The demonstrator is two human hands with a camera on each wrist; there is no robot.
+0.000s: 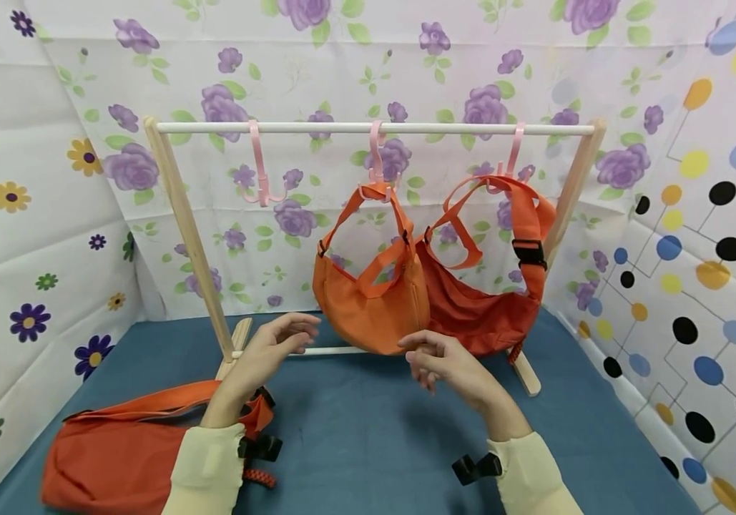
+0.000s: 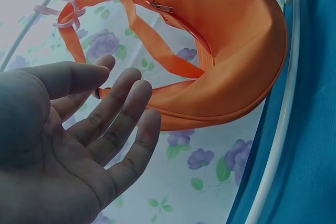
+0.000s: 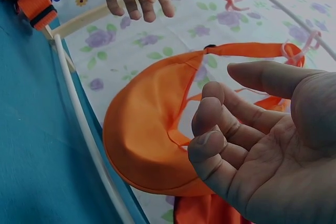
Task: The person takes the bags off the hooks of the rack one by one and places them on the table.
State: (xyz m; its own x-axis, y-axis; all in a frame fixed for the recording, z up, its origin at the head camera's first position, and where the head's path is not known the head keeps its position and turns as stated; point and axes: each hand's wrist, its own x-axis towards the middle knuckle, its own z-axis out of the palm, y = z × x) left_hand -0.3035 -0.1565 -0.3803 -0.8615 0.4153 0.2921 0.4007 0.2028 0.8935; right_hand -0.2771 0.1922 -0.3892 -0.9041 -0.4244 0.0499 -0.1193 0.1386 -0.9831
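Note:
An orange shoulder bag (image 1: 370, 304) hangs by its strap from the middle pink hook (image 1: 377, 161) on the rack. My left hand (image 1: 275, 345) is in the air to the left of this bag, fingers loosely bent and holding nothing. Just in front of the bag's lower right side is my right hand (image 1: 448, 361), relaxed, with nothing in it. The right wrist view shows the orange bag (image 3: 144, 124) beyond the bent fingers. A red bag (image 1: 477, 315) with a black buckle hangs from the right hook. Another red bag (image 1: 116, 458) lies on the table, partly behind my left sleeve.
A white rail (image 1: 316, 129) on wooden legs (image 1: 190, 243) carries the pink hooks; the left hook (image 1: 262, 172) holds no bag. A lower white bar (image 1: 322, 351) runs near the blue tabletop (image 1: 355, 443). Patterned cloth walls (image 1: 696, 236) enclose the table.

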